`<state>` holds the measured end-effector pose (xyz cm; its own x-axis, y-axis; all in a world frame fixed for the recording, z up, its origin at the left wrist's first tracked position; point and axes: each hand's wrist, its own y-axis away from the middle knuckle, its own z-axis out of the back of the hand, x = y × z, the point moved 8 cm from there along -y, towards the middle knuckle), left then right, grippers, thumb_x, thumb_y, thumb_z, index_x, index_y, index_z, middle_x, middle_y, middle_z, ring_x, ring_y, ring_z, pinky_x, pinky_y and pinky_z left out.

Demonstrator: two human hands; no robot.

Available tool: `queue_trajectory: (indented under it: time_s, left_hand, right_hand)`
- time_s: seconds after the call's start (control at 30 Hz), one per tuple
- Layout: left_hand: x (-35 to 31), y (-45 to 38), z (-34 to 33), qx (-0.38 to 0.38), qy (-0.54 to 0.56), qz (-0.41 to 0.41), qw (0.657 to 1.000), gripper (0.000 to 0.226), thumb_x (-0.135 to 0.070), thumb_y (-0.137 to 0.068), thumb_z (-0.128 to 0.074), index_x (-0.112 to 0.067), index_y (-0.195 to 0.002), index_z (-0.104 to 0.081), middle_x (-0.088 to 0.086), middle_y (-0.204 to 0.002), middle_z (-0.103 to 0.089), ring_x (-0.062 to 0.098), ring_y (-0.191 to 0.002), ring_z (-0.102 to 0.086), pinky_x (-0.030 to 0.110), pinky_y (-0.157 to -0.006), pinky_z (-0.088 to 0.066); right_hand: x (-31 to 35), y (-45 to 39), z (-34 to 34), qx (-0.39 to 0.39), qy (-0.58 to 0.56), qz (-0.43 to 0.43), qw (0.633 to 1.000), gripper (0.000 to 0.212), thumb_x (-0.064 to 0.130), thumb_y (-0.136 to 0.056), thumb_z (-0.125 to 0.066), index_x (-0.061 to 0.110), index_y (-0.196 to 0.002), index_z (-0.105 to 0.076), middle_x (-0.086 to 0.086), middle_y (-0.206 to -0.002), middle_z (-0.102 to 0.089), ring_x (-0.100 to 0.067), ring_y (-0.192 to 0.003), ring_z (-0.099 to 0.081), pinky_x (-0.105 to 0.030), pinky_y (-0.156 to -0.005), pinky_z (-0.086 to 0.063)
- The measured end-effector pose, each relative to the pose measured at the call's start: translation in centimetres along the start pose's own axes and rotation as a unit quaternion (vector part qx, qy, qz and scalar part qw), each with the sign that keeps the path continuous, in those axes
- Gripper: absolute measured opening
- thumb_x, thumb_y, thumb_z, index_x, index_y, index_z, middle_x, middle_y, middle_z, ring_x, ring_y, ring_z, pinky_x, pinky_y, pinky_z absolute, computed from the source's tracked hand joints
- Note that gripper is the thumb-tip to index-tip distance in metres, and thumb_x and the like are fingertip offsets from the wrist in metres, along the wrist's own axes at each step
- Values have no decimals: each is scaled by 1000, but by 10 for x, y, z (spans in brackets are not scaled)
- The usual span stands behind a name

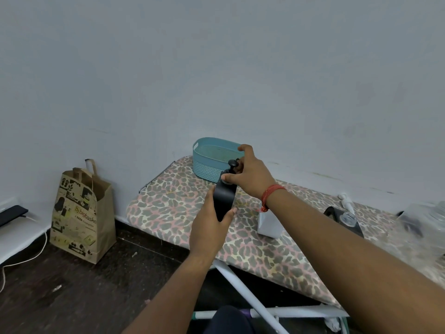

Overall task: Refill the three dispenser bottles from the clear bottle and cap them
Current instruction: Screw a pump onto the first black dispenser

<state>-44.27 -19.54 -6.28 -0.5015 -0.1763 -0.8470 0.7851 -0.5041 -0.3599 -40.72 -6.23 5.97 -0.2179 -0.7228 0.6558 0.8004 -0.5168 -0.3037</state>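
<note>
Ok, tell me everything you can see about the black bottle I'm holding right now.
The black dispenser bottle looks matte, opaque and flat-sided, probably plastic. It is held in the air above the leopard-print board, tilted slightly, in front of the teal basket. The left hand wraps its lower body. The right hand grips its neck, where a black pump head with a round knob sits on top. Whether the pump is screwed tight, and the fill level, cannot be seen.

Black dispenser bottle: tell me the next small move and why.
Probably twist the pump cap tight. The left hand grips the black dispenser bottle above the board, the right hand pinches its collar, and whether the cap is seated cannot be told.
</note>
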Motion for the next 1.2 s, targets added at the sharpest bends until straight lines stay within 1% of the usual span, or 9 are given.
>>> queue_trajectory:
  time_s: [0.23, 0.33, 0.4, 0.5, 0.63, 0.73, 0.9, 1.03, 1.2]
  left_hand:
    - [-1, 0, 1, 1, 6, -3, 1000, 77, -47, -94, -69, -47, -154, -21, -13, -137, -61, 8, -118, -62, 28, -92, -52]
    - [-1, 0, 1, 1, 2, -4, 1000, 75, -50, -94, -67, -44, -154, -23, -13, -137, -62, 9, -118, -62, 30, -93, -53]
    - [-1, -1, 1, -2, -2, -6, 1000, 74, -51, -94, -67, -42, -154, -25, -14, -136, -62, 8, -118, -62, 28, -92, -52]
    - [-1, 0, 1, -3, 0, -6, 1000, 72, -50, -94, -68, -44, -152, -26, -15, -132, -63, 8, -115, -63, 24, -87, -49]
    - [1, 0, 0, 0, 2, -2, 1000, 73, -49, -94, -68, -44, -153, -24, -13, -133, -63, 9, -115, -63, 30, -90, -54]
    - [0, 0, 1, 1, 3, 0, 1000, 72, -48, -94, -68, -49, -151, -23, -15, -131, -62, 6, -112, -63, 25, -86, -51]
    - [-1, 0, 1, -5, -5, -5, 1000, 71, -49, -94, -68, -45, -151, -26, -17, -130, -62, 5, -111, -61, 23, -84, -48]
    - [-2, 1, 2, -3, -4, -5, 1000, 72, -50, -94, -68, -42, -153, -27, -15, -131, -63, 9, -114, -63, 32, -91, -55]
    - [-4, 2, 2, 3, 7, -2, 1000, 72, -50, -94, -67, -45, -153, -25, -16, -132, -62, 6, -113, -62, 28, -91, -53]
  right_hand:
    - [-4, 0, -4, 1, -6, -27, 1000, 98, 37, -76, -85, 21, -147, -19, 2, -103, -56, -19, -91, -60, -23, -66, -43]
    - [-8, -1, 2, 35, -58, -45, 997, 103, 27, -77, -84, 22, -152, -14, 0, -116, -57, -18, -108, -58, -25, -83, -43]
    - [-10, -2, 3, 57, -96, -56, 992, 96, 14, -81, -80, 22, -153, -17, -5, -119, -61, -20, -113, -60, -25, -81, -46]
    - [-8, -2, 2, 55, -99, -54, 992, 90, 7, -82, -77, 20, -152, -22, -6, -108, -66, -21, -101, -65, -24, -78, -50]
    - [-9, 0, 0, 19, -76, -41, 996, 91, 22, -78, -84, 18, -148, -26, 4, -82, -58, -12, -78, -61, -23, -72, -45]
    - [-10, 4, -2, 17, -49, -29, 998, 94, 31, -77, -85, 18, -148, -25, 2, -86, -59, -12, -77, -59, -23, -67, -42]
    - [-11, 4, 1, 53, -71, -25, 996, 90, 16, -80, -81, 19, -149, -23, 1, -117, -61, -16, -110, -58, -26, -89, -45]
    - [-10, 3, 1, 51, -90, -30, 994, 83, 6, -80, -78, 16, -146, -28, 4, -97, -66, -15, -95, -65, -34, -89, -53]
    - [-7, 5, -2, 27, -37, -14, 999, 83, 26, -77, -84, 18, -141, -32, 2, -82, -58, -12, -74, -59, -24, -68, -46]
